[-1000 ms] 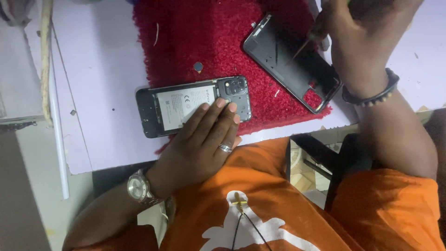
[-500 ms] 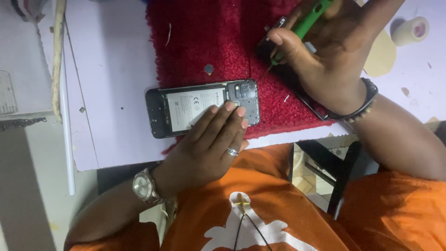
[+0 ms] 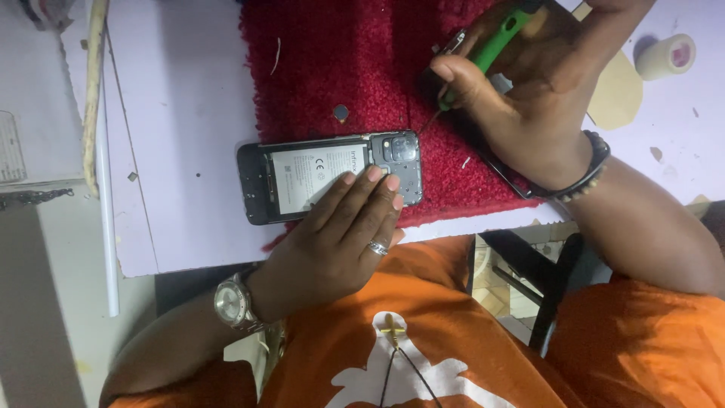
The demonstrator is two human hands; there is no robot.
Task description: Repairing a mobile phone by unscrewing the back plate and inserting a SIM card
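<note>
the left hand presses flat on the opened phone while the right hand pinches a green screwdriver, its tip nearing the camera corner; careful seating looks due.

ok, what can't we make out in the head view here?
- Back cover: mostly hidden under the right hand.
- Green screwdriver: handle top cut off by the frame edge, tip too thin to place.
- Opened phone: lower edge covered by the left hand fingers.

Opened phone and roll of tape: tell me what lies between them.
In the head view, the right hand with a green screwdriver sits between the opened phone and roll of tape.
</note>
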